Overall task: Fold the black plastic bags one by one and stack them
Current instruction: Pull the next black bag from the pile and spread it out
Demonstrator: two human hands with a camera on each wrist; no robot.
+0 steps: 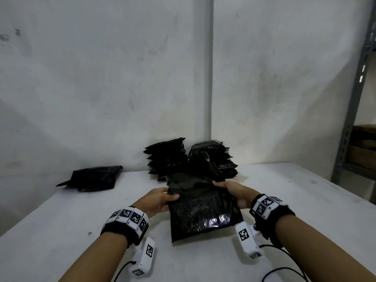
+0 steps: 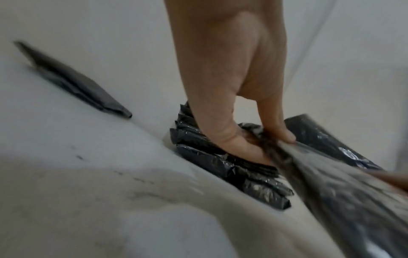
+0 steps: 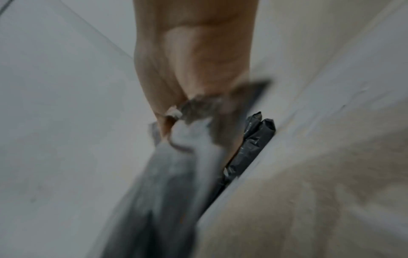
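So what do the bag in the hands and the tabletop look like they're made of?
Bag: thin glossy black plastic film, judging by crinkles and bright glints; both hands pinch its far edge. Tabletop: hard, matte white surface with grey scuffs, perhaps painted or laminate; I can't tell which.

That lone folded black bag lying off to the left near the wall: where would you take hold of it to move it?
Judging by its pose, take the lone folded bag by its thick squared right end, coming from the right, thumb on top and fingers beneath. Its left end tapers to a thin loose point that would likely unfold. Both hands, left hand and right hand, currently grip another bag.
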